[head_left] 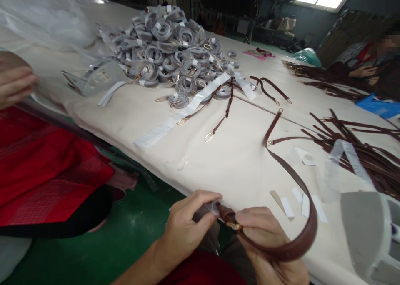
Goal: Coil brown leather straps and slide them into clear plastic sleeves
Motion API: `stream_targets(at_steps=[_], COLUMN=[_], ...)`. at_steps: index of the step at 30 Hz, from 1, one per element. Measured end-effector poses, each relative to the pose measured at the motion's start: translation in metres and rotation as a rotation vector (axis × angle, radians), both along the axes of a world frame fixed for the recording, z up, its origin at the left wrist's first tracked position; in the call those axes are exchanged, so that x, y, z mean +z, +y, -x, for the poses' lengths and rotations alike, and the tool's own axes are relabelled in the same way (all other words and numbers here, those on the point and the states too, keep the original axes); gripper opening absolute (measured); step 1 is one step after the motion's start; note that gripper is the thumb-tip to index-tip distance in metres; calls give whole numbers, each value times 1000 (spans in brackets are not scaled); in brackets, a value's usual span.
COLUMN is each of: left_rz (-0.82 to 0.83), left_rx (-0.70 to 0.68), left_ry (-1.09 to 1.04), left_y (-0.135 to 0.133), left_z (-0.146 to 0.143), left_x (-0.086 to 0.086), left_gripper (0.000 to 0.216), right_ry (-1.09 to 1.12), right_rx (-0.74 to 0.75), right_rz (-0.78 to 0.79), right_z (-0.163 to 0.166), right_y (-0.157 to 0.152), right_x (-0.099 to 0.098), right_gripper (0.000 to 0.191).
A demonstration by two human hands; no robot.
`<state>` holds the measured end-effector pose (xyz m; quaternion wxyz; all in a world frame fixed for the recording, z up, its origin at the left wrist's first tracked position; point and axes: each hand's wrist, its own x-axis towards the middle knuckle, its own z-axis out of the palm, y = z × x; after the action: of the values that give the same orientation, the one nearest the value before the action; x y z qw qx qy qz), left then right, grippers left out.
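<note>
Wrapping step in hand, by my judgement. At the table's (237, 160) near edge, left hand (184, 231) pinches clear film (215, 207) onto the strap's (300, 218) clasp end; right hand (265, 239) grips the strap behind the clasp (234, 226). Next calls for steady tension.

Head camera, looking forward and down over the near edge of the table (237, 160).
It sits close above the left hand (187, 226) and right hand (265, 235) at that edge, tilted, facing across the tabletop toward its far end and the room behind.
</note>
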<state>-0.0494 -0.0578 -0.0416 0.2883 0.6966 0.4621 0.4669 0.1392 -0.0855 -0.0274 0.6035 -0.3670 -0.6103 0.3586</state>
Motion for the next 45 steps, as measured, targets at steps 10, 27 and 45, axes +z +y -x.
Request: stream_targets(at_steps=[10,27,45], left_rz=[-51,93,-137], left_rx=[-85,-204,-187], left_ry=[17,139,254], left_y=[-2,-1,-2], left_z=[-4,7,38], left_x=[1,-10,-23], left_gripper=[36,21,31], right_ry=[-77,-85,-550], right_rx=[-46,-110,481], right_rz=[57,-29,584], right_z=[9,4,-13], right_y=[1,-10,24], right_x=[0,-6,22], right_gripper=[22,37,21])
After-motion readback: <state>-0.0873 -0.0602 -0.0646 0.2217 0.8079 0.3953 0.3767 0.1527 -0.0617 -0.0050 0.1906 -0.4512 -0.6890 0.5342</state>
